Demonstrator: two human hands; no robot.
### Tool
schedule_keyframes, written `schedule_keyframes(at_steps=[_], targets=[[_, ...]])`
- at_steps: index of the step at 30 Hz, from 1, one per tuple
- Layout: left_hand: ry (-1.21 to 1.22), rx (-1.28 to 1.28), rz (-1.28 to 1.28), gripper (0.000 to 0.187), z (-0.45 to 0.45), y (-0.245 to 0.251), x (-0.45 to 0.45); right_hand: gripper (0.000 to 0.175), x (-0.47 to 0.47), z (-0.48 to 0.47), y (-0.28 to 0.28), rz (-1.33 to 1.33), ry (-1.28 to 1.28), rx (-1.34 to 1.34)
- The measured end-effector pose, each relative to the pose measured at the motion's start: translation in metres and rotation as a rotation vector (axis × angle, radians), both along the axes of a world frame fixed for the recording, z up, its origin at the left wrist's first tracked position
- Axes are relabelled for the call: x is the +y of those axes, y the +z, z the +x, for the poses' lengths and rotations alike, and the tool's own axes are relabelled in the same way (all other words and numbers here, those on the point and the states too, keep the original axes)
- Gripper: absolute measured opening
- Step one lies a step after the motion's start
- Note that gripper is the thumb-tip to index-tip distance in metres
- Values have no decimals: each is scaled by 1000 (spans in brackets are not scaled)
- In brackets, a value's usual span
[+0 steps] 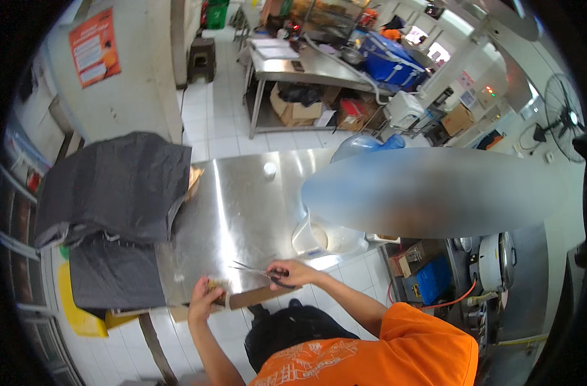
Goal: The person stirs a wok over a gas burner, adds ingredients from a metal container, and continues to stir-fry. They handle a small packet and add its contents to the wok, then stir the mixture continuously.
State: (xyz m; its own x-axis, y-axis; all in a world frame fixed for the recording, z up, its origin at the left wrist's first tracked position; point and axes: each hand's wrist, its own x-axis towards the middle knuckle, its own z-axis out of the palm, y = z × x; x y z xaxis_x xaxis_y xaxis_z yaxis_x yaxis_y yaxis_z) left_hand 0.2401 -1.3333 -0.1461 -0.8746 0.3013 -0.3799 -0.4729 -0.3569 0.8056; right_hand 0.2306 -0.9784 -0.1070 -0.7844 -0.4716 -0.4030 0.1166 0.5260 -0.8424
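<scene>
My left hand (202,298) grips a small clear-looking packet (220,285) with yellowish-brown contents, close to the near edge of a stainless steel table (245,207). What the packet holds is too small to tell. In my right hand (297,273) is a pair of scissors (253,270) with black handles. Their blades are parted slightly and point left, over the table and a short way from the packet. Beyond the scissors, to the right, rests a translucent plastic container or bag (309,237) with something pale inside.
A dark grey cover (119,188) drapes over the table's left end. A small white container (269,171) stands towards the far edge. Large clear bluish plastic (354,146) lies at the far right, partly behind a blurred patch. Below left is a yellow bin or crate (78,309).
</scene>
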Motion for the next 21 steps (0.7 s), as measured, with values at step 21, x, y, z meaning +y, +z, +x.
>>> schedule_keyframes(at_steps=[21], targets=[[-700, 28, 72, 40, 107, 105, 302, 36, 164, 214, 43, -662, -709, -32]])
